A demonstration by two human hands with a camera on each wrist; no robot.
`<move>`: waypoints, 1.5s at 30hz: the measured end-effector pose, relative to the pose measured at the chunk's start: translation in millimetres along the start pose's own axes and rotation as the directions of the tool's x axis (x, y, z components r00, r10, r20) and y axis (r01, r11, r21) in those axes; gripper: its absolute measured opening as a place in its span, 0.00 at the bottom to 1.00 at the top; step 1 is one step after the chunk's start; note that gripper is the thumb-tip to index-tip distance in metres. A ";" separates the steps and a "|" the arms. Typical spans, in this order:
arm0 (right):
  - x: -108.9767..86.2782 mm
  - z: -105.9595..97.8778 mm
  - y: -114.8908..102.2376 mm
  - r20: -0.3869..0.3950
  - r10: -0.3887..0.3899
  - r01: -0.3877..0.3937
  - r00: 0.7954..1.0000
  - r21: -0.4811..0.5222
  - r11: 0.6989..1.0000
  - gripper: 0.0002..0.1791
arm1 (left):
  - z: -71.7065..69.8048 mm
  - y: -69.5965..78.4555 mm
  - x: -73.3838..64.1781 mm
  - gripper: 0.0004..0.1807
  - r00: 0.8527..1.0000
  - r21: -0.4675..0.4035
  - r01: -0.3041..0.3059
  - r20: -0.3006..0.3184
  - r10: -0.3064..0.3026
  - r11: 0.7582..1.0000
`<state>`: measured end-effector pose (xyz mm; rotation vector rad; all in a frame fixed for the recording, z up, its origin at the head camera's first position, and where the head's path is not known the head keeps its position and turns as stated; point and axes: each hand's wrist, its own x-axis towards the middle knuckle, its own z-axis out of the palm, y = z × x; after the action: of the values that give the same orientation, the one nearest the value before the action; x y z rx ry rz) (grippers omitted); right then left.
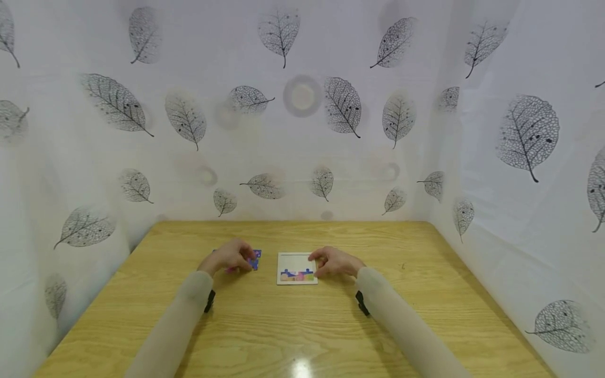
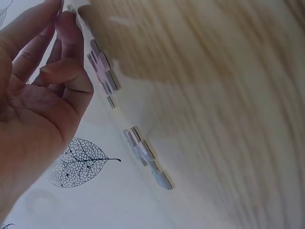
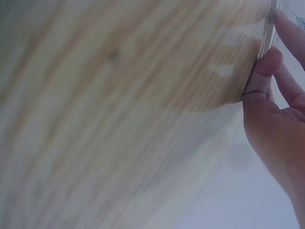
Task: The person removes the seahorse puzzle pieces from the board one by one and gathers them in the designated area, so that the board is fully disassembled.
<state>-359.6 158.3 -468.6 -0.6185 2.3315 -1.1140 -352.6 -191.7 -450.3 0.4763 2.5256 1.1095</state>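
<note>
A square white puzzle tray (image 1: 296, 261) lies on the table, with joined colourful pieces (image 1: 296, 276) along its near side. My right hand (image 1: 336, 262) holds the tray's right edge, thumb at the side and a fingertip reaching over the rim. In the right wrist view the thumb (image 3: 269, 62) presses against that thin edge. Left of the tray, my left hand (image 1: 231, 255) is over blue and purple puzzle pieces (image 1: 257, 258). In the left wrist view its fingertips pinch a thin purple puzzle piece (image 2: 60, 6), mostly hidden. Loose jigsaw pieces (image 2: 102, 67) lie beyond that hand.
The wooden table (image 1: 302, 320) reaches back to a white curtain (image 1: 302, 147) printed with grey leaves, which also hangs along both sides. More loose pieces (image 2: 145, 152) lie flat in the left wrist view. A black strap (image 1: 362, 303) shows on the right wrist.
</note>
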 end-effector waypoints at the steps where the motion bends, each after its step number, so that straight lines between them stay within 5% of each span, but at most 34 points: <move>1: 0.1 0.0 0.3 -0.003 0.001 -0.001 1.000 -0.002 1.000 0.29 | 0.7 0.5 0.3 0.12 1.000 0.015 0.002 -0.002 -0.002 1.000; 17: -3.5 3.2 1.7 -0.020 0.012 -0.012 1.000 -0.007 1.000 0.29 | 7.0 1.0 1.0 0.10 1.000 0.081 -0.026 0.009 0.026 0.996; 27: -5.0 7.1 1.8 -0.010 -0.003 0.003 1.000 0.010 1.000 0.29 | 10.3 -0.6 -0.4 0.11 1.000 0.139 0.009 -0.016 -0.007 0.990; 45: -2.0 2.1 -1.1 -0.017 -0.002 0.002 1.000 0.010 1.000 0.28 | 3.8 -0.8 0.6 0.12 1.000 0.100 -0.009 0.009 0.008 0.995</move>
<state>-356.5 157.7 -468.4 -0.6105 2.3385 -1.1358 -351.6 -189.5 -453.3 0.5173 2.5830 0.9854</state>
